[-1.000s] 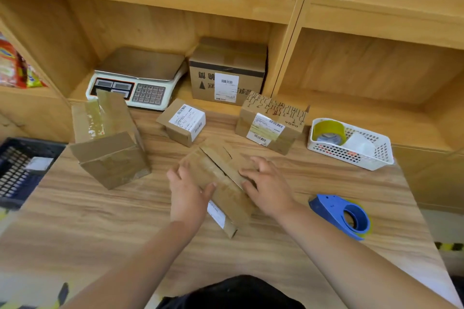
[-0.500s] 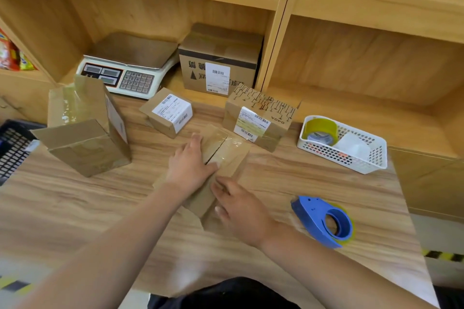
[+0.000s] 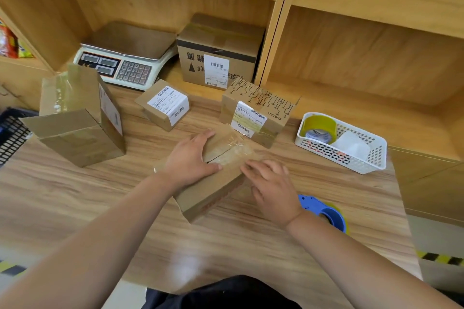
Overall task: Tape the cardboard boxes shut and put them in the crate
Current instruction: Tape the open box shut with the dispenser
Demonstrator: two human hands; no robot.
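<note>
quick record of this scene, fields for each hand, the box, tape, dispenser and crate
left hand: flat on top of the middle box
right hand: fingertips at the box's right edge
tape: clear strip over the box's flap seam
dispenser: blue, lying behind the right wrist, unheld
crate: dark, at the far left edge of view

Parcel-packing counter (labelled boxes, weighing scale).

Left hand, right hand bare; dark garment
</note>
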